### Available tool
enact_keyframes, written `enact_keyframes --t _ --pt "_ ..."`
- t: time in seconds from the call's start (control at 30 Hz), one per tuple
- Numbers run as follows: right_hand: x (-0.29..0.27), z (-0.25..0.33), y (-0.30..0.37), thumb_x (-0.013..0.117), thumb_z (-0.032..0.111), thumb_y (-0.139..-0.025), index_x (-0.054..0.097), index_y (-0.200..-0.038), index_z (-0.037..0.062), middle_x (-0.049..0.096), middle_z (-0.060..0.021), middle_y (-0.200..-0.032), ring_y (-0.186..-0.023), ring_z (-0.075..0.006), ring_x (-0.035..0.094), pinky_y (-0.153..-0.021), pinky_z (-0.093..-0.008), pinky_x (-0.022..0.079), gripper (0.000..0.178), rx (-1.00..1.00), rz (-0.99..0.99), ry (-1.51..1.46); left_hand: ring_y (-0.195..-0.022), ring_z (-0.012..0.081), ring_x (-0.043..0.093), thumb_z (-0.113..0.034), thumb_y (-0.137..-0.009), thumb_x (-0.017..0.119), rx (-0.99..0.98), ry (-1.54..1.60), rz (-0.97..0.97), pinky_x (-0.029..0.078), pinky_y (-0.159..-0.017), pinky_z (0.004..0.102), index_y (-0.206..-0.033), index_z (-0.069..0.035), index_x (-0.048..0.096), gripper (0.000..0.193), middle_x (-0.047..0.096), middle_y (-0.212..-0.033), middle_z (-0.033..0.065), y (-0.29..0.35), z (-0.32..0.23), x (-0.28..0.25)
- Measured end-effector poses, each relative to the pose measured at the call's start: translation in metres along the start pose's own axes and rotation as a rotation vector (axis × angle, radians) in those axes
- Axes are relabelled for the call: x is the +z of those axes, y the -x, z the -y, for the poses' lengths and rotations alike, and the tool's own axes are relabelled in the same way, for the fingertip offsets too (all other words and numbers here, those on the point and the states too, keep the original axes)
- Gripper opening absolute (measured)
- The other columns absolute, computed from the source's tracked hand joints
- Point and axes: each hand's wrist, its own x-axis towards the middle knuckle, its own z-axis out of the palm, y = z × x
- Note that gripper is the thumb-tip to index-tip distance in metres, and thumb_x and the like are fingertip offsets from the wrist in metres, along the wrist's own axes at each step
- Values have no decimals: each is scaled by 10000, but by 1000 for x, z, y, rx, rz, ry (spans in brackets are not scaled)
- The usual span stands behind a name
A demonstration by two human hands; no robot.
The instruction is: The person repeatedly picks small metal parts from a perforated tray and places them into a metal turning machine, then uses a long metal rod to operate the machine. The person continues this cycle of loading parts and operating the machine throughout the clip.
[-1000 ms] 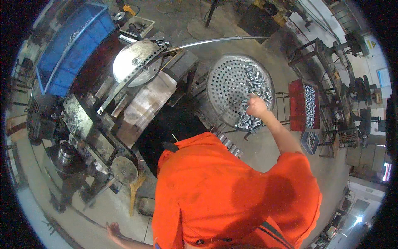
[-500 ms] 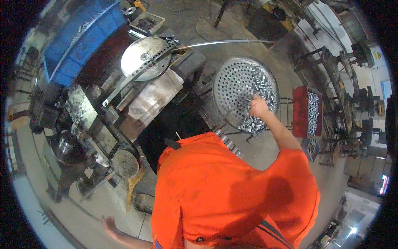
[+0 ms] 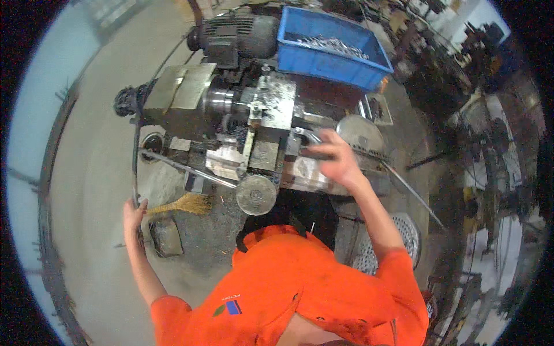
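My left hand [image 3: 134,214] is at the lower end of a long dark lever [image 3: 137,167], with the fingers closed round it. My right hand [image 3: 337,160] is raised over the right part of a lathe-like machine, near a shiny metal handle [image 3: 307,135]. Its fingers are smeared by motion, and I cannot tell whether they hold anything. To the left of the handle are the machine's greasy metal slide [image 3: 280,104] and its shiny round chuck [image 3: 220,101]. A round metal handwheel [image 3: 256,195] faces me at the machine's front.
A blue bin [image 3: 334,60] with small metal parts stands behind the machine, beside a ribbed motor [image 3: 245,36]. A large metal disc [image 3: 360,134] and a long rod [image 3: 412,193] lie at the right. Below are a perforated round tray [image 3: 408,233] and a straw broom [image 3: 187,204].
My view has swung left from the perforated tray to the machine. My right hand has left the metal parts in the tray and come over the machine. My left hand has closed on the lever.
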Motion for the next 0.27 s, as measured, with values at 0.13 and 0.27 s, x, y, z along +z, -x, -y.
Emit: enact_keyframes --t 0.13,0.27 --pt "54 40 -118 596 142 -534 663 -862 79 498 -156 -1058 -995 -310 478 -839 -387 394 340 -317 114 194 -668 301 580 -272 -708 619 -8 -334 -28 450 -628 372 -897 16 542 353 581 -731 194 32 -4 -8" --pt "103 45 -175 614 230 -557 673 -844 94 497 -110 -1031 -1014 -255 450 -833 -370 369 322 -142 494 695 -598 247 561 -250 -706 622 97 -306 -179 437 -593 369 -901 20 546 342 548 -618 173 66 23 -6"
